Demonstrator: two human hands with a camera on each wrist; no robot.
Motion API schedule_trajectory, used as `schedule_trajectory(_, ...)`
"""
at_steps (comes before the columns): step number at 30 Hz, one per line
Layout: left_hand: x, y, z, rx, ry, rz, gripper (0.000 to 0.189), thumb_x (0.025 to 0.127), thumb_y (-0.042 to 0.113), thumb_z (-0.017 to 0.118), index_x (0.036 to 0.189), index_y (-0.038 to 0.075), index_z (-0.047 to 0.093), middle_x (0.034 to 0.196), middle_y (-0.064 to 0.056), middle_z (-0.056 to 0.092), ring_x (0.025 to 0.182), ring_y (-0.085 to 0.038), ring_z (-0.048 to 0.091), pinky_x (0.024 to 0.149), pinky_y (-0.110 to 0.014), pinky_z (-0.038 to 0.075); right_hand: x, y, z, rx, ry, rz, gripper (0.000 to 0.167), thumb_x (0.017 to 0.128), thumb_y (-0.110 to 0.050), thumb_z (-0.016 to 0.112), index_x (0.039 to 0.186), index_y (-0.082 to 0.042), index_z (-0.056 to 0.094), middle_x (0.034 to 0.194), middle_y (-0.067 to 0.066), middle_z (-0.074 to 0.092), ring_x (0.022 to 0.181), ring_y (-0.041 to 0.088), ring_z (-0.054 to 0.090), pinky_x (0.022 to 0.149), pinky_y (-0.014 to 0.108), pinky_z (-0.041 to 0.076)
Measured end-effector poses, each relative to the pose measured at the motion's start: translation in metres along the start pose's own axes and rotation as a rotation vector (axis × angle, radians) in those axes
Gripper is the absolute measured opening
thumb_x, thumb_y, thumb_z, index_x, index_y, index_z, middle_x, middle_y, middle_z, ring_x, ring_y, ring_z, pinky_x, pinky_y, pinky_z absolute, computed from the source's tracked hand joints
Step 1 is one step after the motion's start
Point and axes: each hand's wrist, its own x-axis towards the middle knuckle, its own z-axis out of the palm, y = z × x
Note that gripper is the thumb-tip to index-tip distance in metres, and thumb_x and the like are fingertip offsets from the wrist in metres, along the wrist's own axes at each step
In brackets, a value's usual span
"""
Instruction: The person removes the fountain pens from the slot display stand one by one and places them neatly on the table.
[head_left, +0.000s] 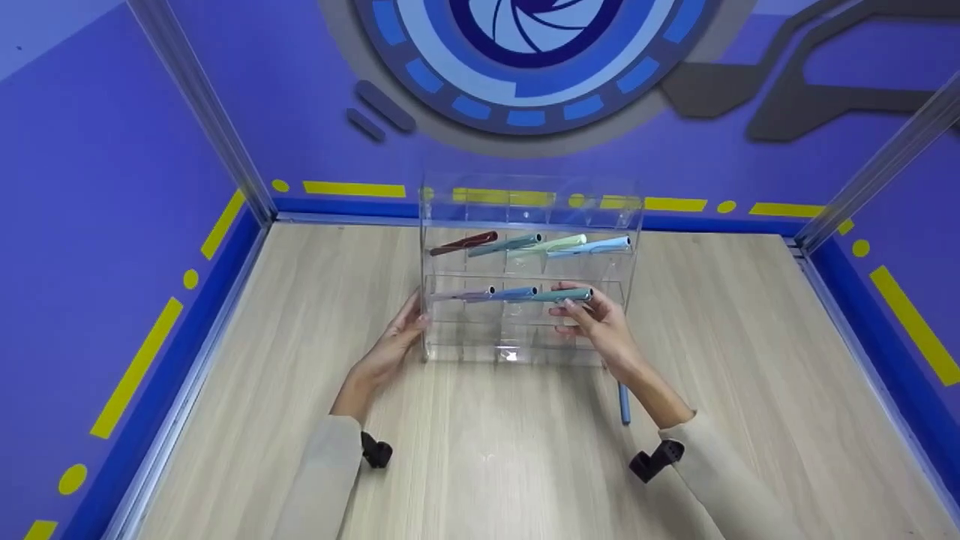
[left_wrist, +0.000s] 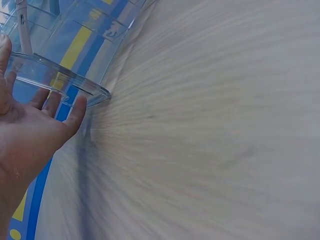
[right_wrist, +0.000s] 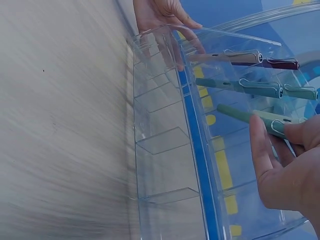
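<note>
A clear acrylic pen rack (head_left: 469,334) stands tilted back on the table, with pens lying across its tiers. My right hand (head_left: 611,337) pinches a teal-green pen (head_left: 561,295) between thumb and fingers, at the right end of the row on the middle tier. In the right wrist view that pen (right_wrist: 232,112) slants over the rack, its clip end near my thumb. Left of it lie a blue pen (head_left: 514,294) and a pale lilac pen (head_left: 461,295). My left hand (head_left: 390,349) touches the rack's left side panel, fingers extended along it and thumb toward the front.
On the upper tier lie a dark red pen (head_left: 463,243), a teal pen (head_left: 504,244), a light green pen (head_left: 547,246) and a light blue pen (head_left: 589,247). Another blue pen (head_left: 624,403) lies on the wooden table (head_left: 480,465) beside my right wrist. Blue panels (head_left: 135,187) enclose the table.
</note>
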Motion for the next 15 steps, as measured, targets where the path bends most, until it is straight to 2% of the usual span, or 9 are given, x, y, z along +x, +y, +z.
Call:
schedule_trajectory(9,0.001,0.000,0.002,0.005,0.013,-0.008,0.068,0.111,0.027,0.046,0.166,0.031,0.007,0.175,-0.001,-0.002,0.162,-0.027,-0.003,0.131,-0.053,0.002,-0.009,-0.008,-0.009,0.029,0.040,-0.054,0.036,0.104,-0.003,0.056,0.140,0.005,0.054,0.123,-0.004,0.072,0.109,0.015,0.072,0.089,0.030,0.063)
schedule_trajectory(15,-0.003,0.004,-0.004,0.036,0.009,-0.039,0.069,0.110,0.033,0.048,0.165,0.034,0.006,0.175,0.001,-0.004,0.162,-0.024,-0.005,0.132,-0.051,0.002,-0.013,-0.008,-0.012,0.077,0.058,-0.094,0.036,0.104,-0.001,0.056,0.139,0.008,0.054,0.123,0.000,0.072,0.109,0.017,0.072,0.089,0.030,0.063)
